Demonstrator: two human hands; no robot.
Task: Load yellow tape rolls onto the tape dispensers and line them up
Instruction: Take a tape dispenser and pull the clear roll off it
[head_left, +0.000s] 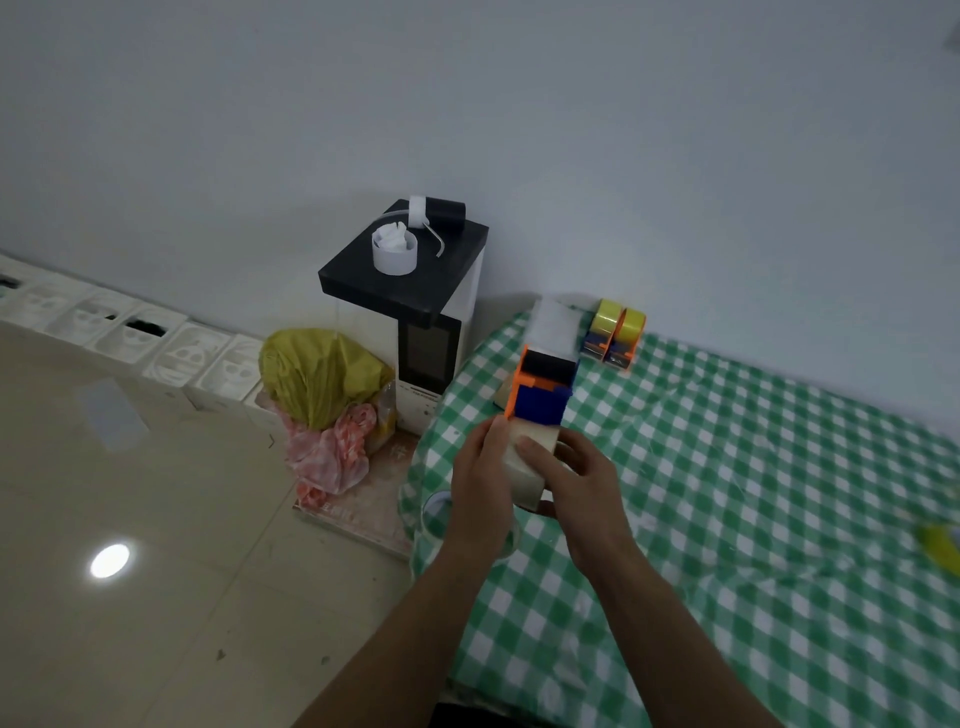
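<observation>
Both my hands hold a pale tape roll (522, 465) above the green checked table (727, 519). My left hand (483, 483) grips its left side and my right hand (576, 478) curls round its right side. An orange and blue tape dispenser (540, 387) is right at the roll's far side; its upper part is blurred. Two orange dispensers loaded with yellow rolls (615, 332) stand side by side near the wall at the back. A loose yellow roll (943, 551) lies at the right edge of the view.
The table's left edge runs just under my left hand, with tiled floor (156, 519) beyond. A white appliance with a black top (405, 280) stands by the table's corner, with yellow and pink bags (322, 384) beside it. White boxes (130, 332) line the wall.
</observation>
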